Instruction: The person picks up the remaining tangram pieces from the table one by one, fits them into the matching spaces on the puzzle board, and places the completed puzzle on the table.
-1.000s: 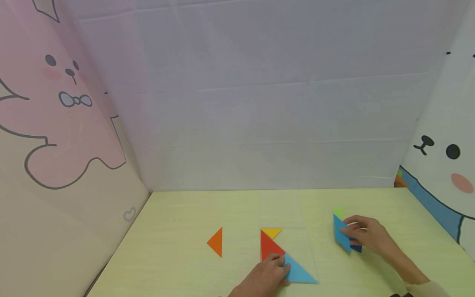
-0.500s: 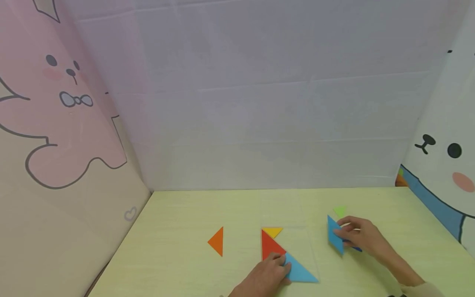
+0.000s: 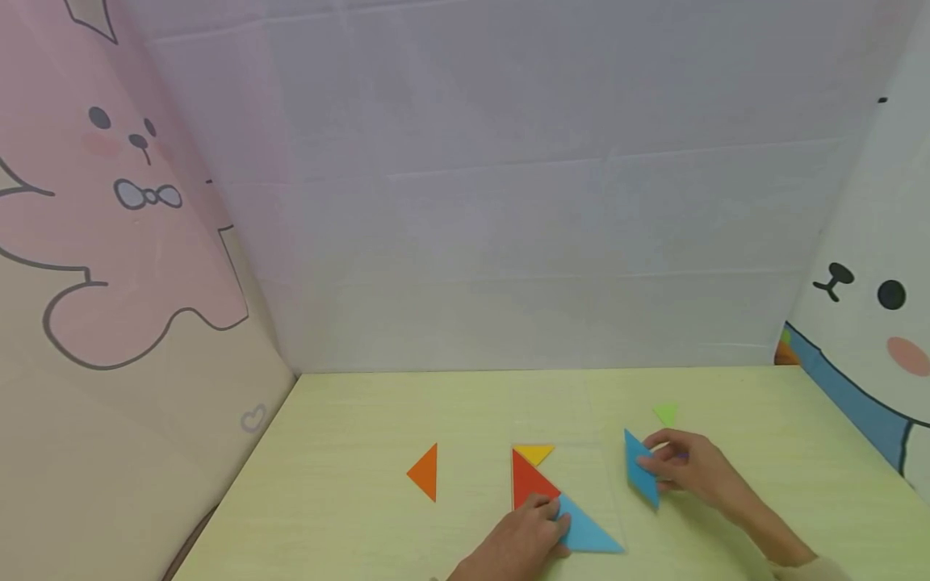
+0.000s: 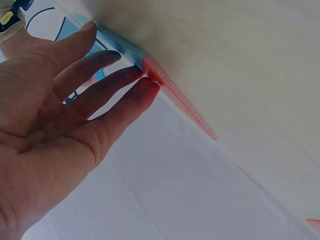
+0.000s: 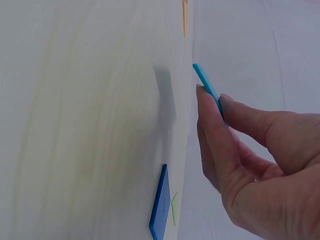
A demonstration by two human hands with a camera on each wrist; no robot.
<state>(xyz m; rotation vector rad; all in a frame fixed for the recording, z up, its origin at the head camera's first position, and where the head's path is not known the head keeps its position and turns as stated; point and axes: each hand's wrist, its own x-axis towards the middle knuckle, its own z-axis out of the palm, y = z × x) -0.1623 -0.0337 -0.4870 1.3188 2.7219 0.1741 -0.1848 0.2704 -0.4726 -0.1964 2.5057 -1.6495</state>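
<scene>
My right hand pinches a light blue four-sided tangram tile between thumb and fingers, tilted and held off the table. In the right wrist view, this light blue tile shows edge-on. Beneath that hand lies a dark blue tile, mostly hidden in the head view. My left hand rests its fingertips on a red triangle and a light blue triangle, which lie edge to edge. Its fingers look nearly straight in the left wrist view. A yellow triangle meets the red one's top.
An orange triangle lies to the left on the pale wooden table. Behind my right hand is a small light green triangle. A plain white sheet hangs at the back, with cartoon-printed sheets on both sides.
My right hand has carried the light blue four-sided tile left and slightly nearer, away from the green triangle and the dark blue tile. The left hand has stayed in place.
</scene>
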